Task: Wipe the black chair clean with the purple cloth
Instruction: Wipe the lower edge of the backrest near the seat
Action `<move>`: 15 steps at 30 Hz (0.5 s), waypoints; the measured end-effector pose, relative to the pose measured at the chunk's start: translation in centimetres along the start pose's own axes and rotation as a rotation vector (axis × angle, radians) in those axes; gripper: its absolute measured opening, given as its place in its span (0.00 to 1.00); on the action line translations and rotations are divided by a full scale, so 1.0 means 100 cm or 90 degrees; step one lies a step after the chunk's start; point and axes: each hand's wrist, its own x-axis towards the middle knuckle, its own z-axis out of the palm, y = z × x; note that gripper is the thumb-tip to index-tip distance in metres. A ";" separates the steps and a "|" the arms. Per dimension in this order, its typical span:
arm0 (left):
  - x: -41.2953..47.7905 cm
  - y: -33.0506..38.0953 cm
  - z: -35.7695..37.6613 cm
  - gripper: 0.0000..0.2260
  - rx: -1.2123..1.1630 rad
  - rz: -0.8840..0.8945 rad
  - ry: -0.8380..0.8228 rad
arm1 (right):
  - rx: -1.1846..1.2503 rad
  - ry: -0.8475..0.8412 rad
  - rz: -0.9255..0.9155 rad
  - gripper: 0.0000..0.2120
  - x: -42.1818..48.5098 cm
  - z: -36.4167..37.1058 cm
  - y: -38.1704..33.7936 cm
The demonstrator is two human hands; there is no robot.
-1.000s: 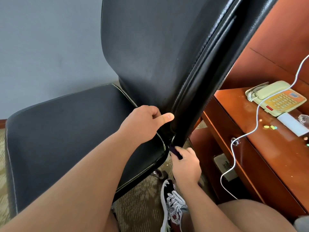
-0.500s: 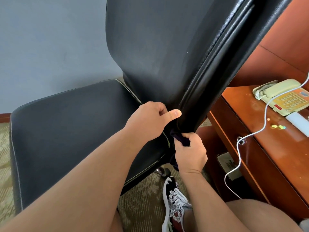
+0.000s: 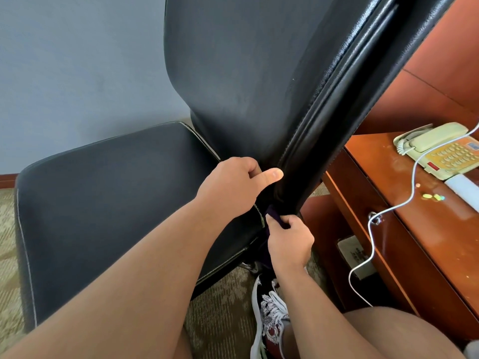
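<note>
The black chair (image 3: 108,193) fills the middle of the view, its seat to the left and its tall backrest rising to the upper right. My left hand (image 3: 233,187) grips the lower side edge of the backrest, fingers curled and thumb laid along the edge. Just below it my right hand (image 3: 289,238) holds the dark purple cloth (image 3: 273,215) bunched in its fingers and presses it against the bottom of the backrest edge. Most of the cloth is hidden by the hand and the chair.
A wooden desk (image 3: 425,229) stands close on the right with a beige telephone (image 3: 440,149) and a white cable (image 3: 370,229) trailing over its edge. My patterned shoe (image 3: 269,312) is on the carpet under the chair's edge. A grey wall lies behind.
My right hand with the cloth has moved up from below the seat corner to the bottom of the backrest edge. My left hand has kept its grip on the backrest.
</note>
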 end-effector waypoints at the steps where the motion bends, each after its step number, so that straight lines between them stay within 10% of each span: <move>1: 0.000 0.000 0.000 0.24 -0.001 0.000 -0.001 | -0.016 0.001 -0.050 0.10 -0.002 -0.002 -0.001; 6: 0.001 0.001 0.000 0.24 -0.003 -0.005 -0.001 | 0.038 0.049 -0.134 0.07 0.001 -0.008 -0.005; 12: 0.000 0.002 0.002 0.24 0.004 -0.008 -0.001 | 0.230 -0.006 0.204 0.14 0.009 0.005 0.006; 15: 0.001 0.001 0.002 0.25 -0.003 -0.008 0.003 | 0.179 -0.034 0.195 0.12 0.016 0.008 0.014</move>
